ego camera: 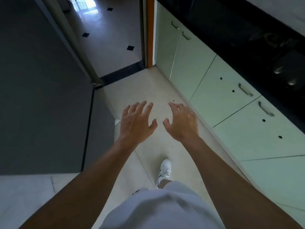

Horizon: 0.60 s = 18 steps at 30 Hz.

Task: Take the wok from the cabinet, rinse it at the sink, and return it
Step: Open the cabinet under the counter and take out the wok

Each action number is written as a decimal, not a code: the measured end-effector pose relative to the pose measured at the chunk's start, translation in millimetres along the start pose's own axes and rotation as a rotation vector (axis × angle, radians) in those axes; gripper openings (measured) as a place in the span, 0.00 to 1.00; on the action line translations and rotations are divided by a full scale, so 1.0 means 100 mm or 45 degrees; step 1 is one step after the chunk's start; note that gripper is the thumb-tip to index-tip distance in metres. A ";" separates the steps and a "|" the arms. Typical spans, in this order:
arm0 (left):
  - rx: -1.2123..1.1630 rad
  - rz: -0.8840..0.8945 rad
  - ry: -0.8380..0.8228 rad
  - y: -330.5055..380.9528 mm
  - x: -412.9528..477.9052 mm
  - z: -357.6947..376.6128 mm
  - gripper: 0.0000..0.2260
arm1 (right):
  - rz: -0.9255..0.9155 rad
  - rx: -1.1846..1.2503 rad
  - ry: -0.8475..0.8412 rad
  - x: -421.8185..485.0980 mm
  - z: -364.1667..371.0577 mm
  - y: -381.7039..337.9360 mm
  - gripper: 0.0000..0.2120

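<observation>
Wok is nowhere in view: no pan shows on the floor, on the counter, or in either hand, so it is presumably behind one of the shut cabinet doors (pixel 194 57) on the right, though which one cannot be told. The sink is out of view too. The person stands in a narrow kitchen aisle, one white shoe (pixel 164 171) forward on the pale floor (pixel 145 90), with the row of green doors and drawers (pixel 231 96) running along the right under a black counter (pixel 247 35), and a doorway (pixel 115 38) straight ahead. Both arms reach out in front at about waist height, palms down, which reads as someone walking up to the cabinets with hands readied rather than working on anything; every handle (pixel 245 90) is untouched. The left hand (pixel 137 123) has its fingers (pixel 142 106) spread wide and slightly curled, thumb out toward the other hand, holding nothing and touching nothing. The right hand (pixel 181 123) is likewise empty, fingers apart and bent a little more, hanging in the air with the base of the drawers behind it but, as far as can be judged, clear of them. The task looks barely begun: the first step, opening a door to fetch the pan, is not yet done.
</observation>
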<state>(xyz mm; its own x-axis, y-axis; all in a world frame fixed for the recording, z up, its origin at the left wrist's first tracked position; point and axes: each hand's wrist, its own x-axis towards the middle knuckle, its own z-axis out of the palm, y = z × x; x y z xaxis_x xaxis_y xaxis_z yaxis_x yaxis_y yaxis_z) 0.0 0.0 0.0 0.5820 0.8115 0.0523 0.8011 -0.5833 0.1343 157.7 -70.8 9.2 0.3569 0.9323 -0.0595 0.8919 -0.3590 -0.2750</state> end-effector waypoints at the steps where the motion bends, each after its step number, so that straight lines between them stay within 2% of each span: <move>1: -0.016 0.009 -0.020 0.02 0.15 -0.01 0.29 | -0.011 0.023 0.001 0.15 -0.04 0.07 0.30; 7: 0.013 -0.043 0.019 0.21 1.02 -0.06 0.29 | -0.061 0.066 -0.008 0.95 -0.26 0.38 0.30; 18: 0.021 -0.140 0.008 0.11 1.86 0.03 0.29 | -0.105 0.103 -0.052 1.92 -0.24 0.51 0.29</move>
<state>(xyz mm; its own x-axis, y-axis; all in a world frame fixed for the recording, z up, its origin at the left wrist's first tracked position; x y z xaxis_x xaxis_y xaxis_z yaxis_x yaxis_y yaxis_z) 117.3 144.8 8.6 0.4900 0.8706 0.0444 0.8621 -0.4915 0.1235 278.0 89.4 6.5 0.2705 0.9600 -0.0718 0.8918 -0.2780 -0.3570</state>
